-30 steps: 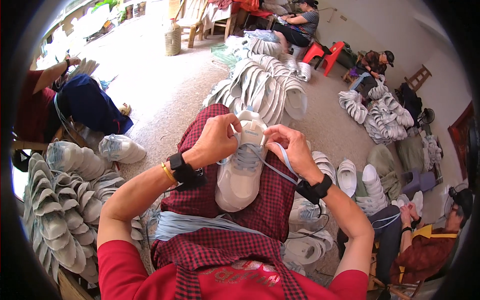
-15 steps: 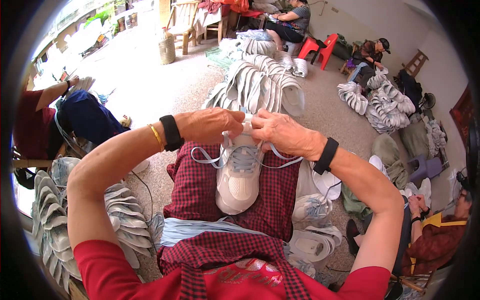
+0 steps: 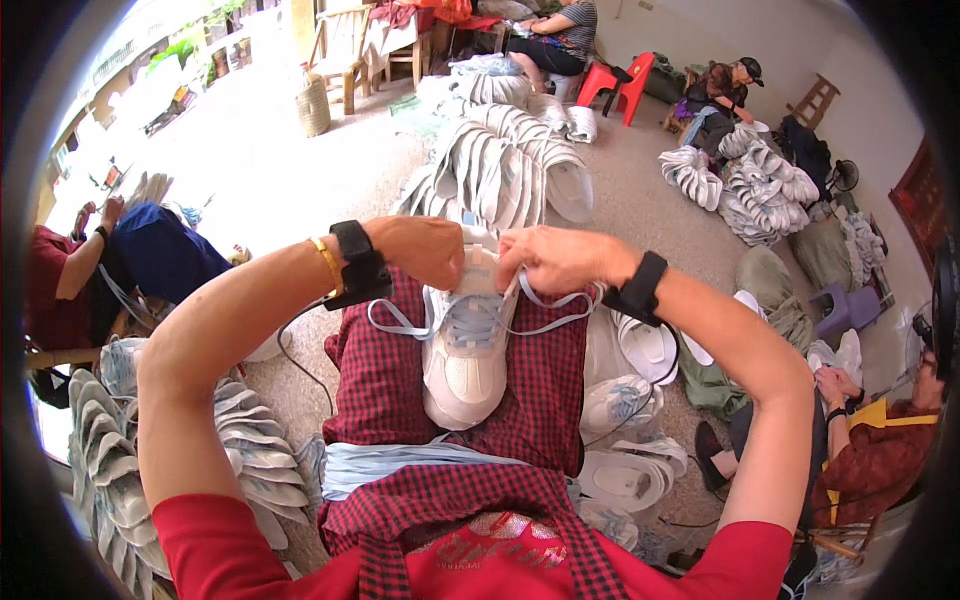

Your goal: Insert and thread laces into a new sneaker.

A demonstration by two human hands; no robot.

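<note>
A white sneaker (image 3: 465, 375) lies on my lap, toe toward me, over a red and black checked apron (image 3: 550, 375). Its light blue shoelace (image 3: 472, 318) crosses the front and bows out in a loose loop on each side. My left hand (image 3: 425, 250) is closed at the left edge of the shoe's opening, fingertips mostly hidden. On the opposite edge, my right hand (image 3: 560, 262) pinches the upper beside the top eyelets. The pale tongue (image 3: 482, 268) shows between the hands. Whether either hand also grips a lace end is hidden.
A bundle of light blue laces (image 3: 400, 468) lies across my lap. Stacked shoe uppers (image 3: 490, 175) stand ahead, with more uppers (image 3: 255, 450) at my left. White shoes (image 3: 625, 480) lie at my right. Several people work nearby; a red chair (image 3: 630, 88) stands behind.
My hands have moved slightly apart along the shoe's opening. The left has curled closer to a fist, and the right has turned its fingers down. The view has shifted a little.
</note>
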